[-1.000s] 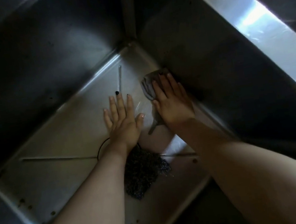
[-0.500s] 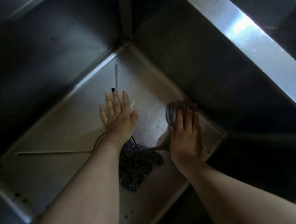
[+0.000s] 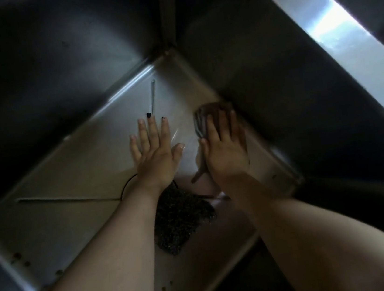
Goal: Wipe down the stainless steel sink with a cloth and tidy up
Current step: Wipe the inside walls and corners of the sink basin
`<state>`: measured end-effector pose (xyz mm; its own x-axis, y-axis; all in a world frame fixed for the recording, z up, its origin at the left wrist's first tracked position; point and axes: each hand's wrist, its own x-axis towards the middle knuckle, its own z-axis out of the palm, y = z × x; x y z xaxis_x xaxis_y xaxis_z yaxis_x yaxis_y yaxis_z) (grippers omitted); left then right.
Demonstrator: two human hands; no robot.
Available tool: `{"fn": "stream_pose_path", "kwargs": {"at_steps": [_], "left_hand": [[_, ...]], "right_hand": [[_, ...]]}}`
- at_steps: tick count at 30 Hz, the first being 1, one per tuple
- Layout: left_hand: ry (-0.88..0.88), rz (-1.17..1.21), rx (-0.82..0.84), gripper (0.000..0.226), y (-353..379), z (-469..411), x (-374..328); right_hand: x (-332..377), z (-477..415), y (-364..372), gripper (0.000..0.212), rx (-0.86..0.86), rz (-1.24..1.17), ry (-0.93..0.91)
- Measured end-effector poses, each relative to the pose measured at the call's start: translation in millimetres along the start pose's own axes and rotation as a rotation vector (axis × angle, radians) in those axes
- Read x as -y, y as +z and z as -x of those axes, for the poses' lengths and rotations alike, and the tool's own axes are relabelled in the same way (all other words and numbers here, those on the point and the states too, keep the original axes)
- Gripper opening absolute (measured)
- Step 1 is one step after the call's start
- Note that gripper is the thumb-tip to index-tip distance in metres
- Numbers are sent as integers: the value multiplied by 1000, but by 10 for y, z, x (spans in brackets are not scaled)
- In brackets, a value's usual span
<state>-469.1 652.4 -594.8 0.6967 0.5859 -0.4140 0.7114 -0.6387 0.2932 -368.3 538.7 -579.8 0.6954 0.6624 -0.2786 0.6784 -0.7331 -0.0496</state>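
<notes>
Grey cloth (image 3: 200, 122) beside sink (image 3: 265, 82) wall

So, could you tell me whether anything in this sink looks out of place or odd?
A dark scouring pad lies on the sink floor beneath the left forearm, and brown specks dot the near edge, unwiped.

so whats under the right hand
A greyish cloth, pressed onto the sink floor by the right hand. Its bunched end shows past the fingertips and a tail sticks out near the wrist; the middle is covered by the palm.
</notes>
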Motion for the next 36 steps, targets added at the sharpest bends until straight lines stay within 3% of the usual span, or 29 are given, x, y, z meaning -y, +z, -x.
{"fn": "stream_pose_path", "kwargs": {"at_steps": [7, 14, 23, 30, 33, 36], "left_hand": [[-15, -8, 19, 68, -9, 4, -11], [-13, -5, 37, 68, -43, 1, -16], [-1, -10, 23, 67, -37, -1, -22], [40, -19, 20, 69, -27, 4, 19], [49, -16, 19, 69, -15, 1, 30], [54, -9, 19, 68, -17, 3, 28]], "right_hand": [[80, -243, -62, 53, -51, -7, -84], [23, -14, -94, 55, 45, -103, 5], [-48, 591, -28, 55, 93, -96, 332], [30, 853, -76, 66, 94, -329, 782], [60, 973, -104, 85, 94, -367, 872], [84, 1056, -90, 76, 162, -384, 929]]}}
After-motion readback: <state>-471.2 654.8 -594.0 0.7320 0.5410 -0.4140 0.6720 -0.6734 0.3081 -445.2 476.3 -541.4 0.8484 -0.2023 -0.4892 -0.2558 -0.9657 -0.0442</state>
